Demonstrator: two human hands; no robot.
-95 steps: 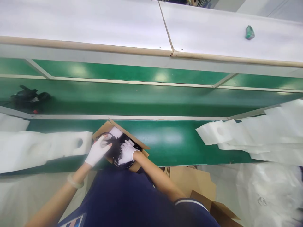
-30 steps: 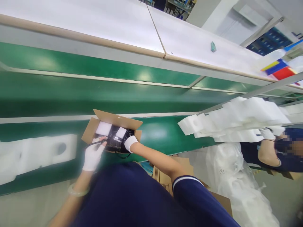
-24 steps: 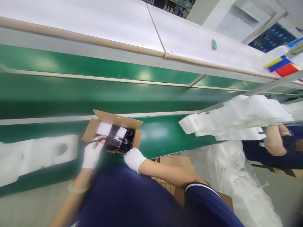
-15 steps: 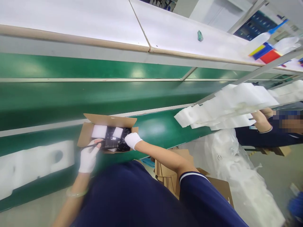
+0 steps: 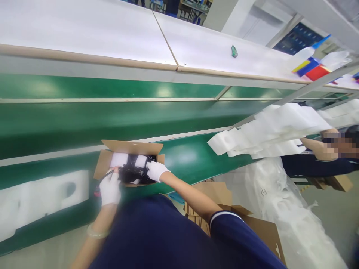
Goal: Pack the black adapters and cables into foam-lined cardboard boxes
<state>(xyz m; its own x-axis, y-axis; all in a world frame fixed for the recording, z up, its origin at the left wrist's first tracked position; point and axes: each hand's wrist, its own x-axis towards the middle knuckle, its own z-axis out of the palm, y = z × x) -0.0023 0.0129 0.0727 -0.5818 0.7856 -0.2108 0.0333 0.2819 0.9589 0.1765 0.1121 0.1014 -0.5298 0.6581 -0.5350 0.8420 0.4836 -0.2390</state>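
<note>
An open brown cardboard box (image 5: 104, 164) sits on the near green ledge. Inside it lie white foam blocks (image 5: 119, 160) and a black device with coiled black cable (image 5: 131, 173). My left hand (image 5: 110, 189), in a white glove, is closed on a stretch of the cable at the box's left front corner. My right hand (image 5: 156, 170), also gloved, rests on the cable bundle at the box's right side with its fingers curled over it.
White foam inserts lie to the left (image 5: 42, 194) and in a stack to the right (image 5: 269, 130). A green conveyor belt (image 5: 84, 123) runs behind the box. Flat cartons (image 5: 218, 198) and plastic sheeting (image 5: 283, 209) stand at my right. Another person (image 5: 325, 157) works at far right.
My right hand left the box, dropped toward my lap, then returned to the cable bundle. My left hand kept hold of the cable. The view swung right, showing the other person.
</note>
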